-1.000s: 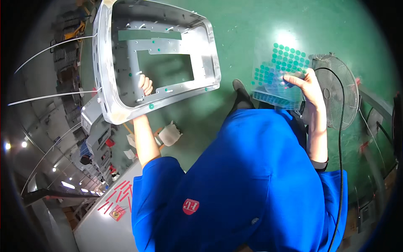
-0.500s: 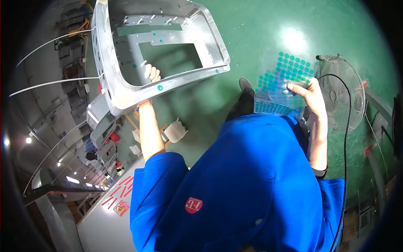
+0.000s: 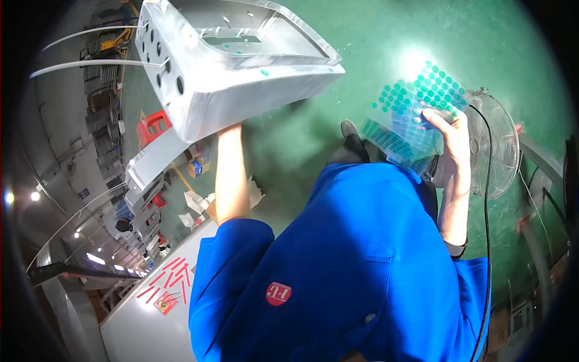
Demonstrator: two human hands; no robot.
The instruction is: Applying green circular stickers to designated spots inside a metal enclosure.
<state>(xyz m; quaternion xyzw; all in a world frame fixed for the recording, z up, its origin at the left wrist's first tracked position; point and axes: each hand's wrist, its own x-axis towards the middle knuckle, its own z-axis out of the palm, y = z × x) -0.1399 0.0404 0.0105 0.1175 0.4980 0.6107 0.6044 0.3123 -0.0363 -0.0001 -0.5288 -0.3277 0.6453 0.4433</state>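
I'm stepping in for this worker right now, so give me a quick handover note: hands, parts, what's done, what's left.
Left hand: raised, gripping the lower edge of the metal housing, which is held up and tilted.
Right hand: holding a clear sheet of green dot stickers, apart from the housing, near the floor fan.
Done: several green dots already sit along the housing's frame.
Left: round holes on its side face look uncovered; most of the sheet is still full. Whether those holes need dots cannot be told.
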